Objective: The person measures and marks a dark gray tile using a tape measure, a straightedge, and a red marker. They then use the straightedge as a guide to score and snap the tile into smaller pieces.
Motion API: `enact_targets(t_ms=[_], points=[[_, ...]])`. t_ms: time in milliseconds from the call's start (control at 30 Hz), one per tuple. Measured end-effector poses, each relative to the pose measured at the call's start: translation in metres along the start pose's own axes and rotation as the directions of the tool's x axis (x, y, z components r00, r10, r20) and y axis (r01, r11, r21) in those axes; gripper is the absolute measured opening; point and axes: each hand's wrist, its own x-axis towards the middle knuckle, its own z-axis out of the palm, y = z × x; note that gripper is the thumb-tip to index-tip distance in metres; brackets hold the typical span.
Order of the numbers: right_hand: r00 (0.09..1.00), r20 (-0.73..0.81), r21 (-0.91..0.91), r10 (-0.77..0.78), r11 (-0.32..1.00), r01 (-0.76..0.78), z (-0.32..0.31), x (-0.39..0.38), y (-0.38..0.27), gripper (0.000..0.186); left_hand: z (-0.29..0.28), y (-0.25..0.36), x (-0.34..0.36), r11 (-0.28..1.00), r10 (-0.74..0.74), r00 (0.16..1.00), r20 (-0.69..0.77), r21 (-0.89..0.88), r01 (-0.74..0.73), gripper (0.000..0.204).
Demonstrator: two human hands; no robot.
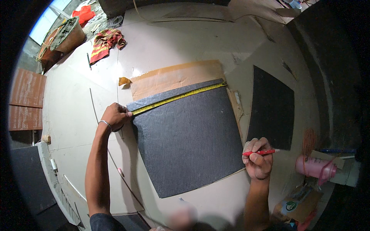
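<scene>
View from above my own hands. My left hand (115,116) is closed on the near end of a yellow tape measure (179,97) and presses it down at the left top corner of a dark grey square tile (189,134) lying flat on the pale floor (77,115). The tape's long axis runs from that corner up and to the right along the tile's far edge, ending at the tile's right top corner; it lies on the tile, touching it along that edge. A sheet of brown cardboard (173,77) lies just beyond the tape, partly under the tile.

My right hand (258,159) is closed around a red marker (262,152), held roughly level with its tip pointing right, away from the tile. This hand sits just off the tile's right edge, low on that side, so the tape lies up and to the left of it. The left hand is on the tape; the right hand is well apart from it, and nearer the tape's far end than its held end. The two hands are wide apart, the tile between them.

A second, darker tile (271,107) lies to the right, just above the right hand. A pink flask (314,166) lies further right. A striped cloth (106,42) and a bucket (67,34) sit far off at upper left.
</scene>
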Motion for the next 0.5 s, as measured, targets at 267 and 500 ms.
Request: enact_targets(t_ms=[267,500], points=[[0.998,0.030,-0.048,0.046,0.998,-0.044,-0.002,0.029,0.015,0.018,-0.006,-0.010,0.015,0.998,-0.051,0.998,0.042,-0.018,0.052,0.031],[0.996,0.067,-0.045,0.061,0.997,-0.058,0.005,0.049,0.028,0.018,-0.016,-0.007,0.019,0.993,-0.084,0.989,0.123,-0.071,0.093,0.032]])
